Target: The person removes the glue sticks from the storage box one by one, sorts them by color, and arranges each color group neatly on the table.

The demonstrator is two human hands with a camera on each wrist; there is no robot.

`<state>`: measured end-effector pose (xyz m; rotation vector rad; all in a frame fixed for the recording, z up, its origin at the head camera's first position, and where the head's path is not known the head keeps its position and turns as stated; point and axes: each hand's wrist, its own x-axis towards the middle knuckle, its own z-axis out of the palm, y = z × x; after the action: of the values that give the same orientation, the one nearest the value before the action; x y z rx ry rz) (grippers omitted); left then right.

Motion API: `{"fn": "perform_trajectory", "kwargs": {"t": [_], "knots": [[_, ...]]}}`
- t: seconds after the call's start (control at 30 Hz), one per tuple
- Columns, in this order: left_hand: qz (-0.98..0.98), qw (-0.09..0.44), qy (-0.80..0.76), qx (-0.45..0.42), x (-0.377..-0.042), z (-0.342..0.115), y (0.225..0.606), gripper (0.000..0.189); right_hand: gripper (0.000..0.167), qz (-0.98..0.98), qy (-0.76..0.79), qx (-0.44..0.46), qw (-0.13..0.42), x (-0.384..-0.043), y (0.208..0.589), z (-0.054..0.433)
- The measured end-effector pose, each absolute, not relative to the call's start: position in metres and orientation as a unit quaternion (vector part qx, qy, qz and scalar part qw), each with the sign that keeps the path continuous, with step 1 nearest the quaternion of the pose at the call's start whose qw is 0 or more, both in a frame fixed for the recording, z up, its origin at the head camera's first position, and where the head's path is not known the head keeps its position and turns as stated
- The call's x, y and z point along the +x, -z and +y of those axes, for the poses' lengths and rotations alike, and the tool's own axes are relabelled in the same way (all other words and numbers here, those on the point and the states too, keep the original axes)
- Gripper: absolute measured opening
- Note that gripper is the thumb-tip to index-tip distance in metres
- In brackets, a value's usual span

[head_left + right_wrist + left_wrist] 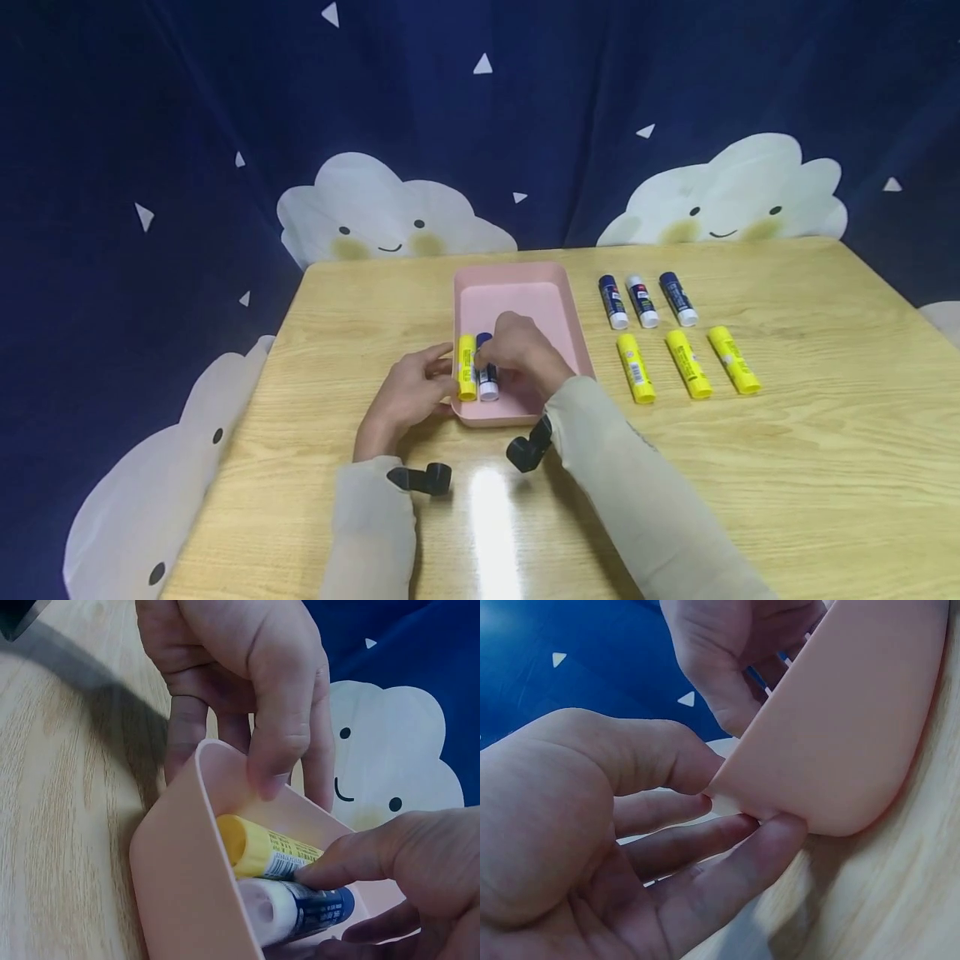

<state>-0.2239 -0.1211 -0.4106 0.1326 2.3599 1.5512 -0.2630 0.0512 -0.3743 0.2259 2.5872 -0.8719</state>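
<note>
A pink tray point(510, 272) lies on the table. In it, along the left wall, a yellow glue stick point(467, 379) and a dark blue glue stick with a white end point(488, 385) lie side by side. My left hand point(408, 387) pinches the tray's near left edge, its thumb over the rim and fingers outside, as the left wrist view shows. Reaching into the tray, my right hand point(521, 346) holds the blue glue stick point(300, 909) between thumb and fingers. Its thumb tip is against the yellow glue stick point(259, 851) too. Some fingertips are hidden.
Right of the tray, three dark blue and white glue sticks point(642, 302) form a back row. Three yellow glue sticks point(688, 364) lie in front of them. A navy curtain point(555, 108) with clouds hangs behind the wooden table point(810, 467).
</note>
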Motion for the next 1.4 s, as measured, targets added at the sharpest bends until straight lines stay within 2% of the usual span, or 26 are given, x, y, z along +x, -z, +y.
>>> {"fn": "perform_trajectory", "kwargs": {"t": [0.43,0.8,1.1,1.4], "knots": [[0.817,0.153,-0.553,0.051,-0.223,-0.118,0.406,0.073,0.031,0.944,0.269,0.077,0.176,-0.262,0.373,0.045],[0.815,0.163,-0.555,0.042,-0.223,-0.118,0.412,0.073,0.033,0.937,0.280,0.073,0.197,-0.262,0.375,0.052],[0.815,0.163,-0.555,0.037,-0.225,-0.119,0.411,0.073,0.035,0.942,0.268,0.069,0.189,-0.263,0.369,0.063],[0.817,0.158,-0.554,0.041,-0.224,-0.121,0.411,0.073,0.043,0.936,0.292,0.068,0.185,-0.253,0.353,0.078]]}}
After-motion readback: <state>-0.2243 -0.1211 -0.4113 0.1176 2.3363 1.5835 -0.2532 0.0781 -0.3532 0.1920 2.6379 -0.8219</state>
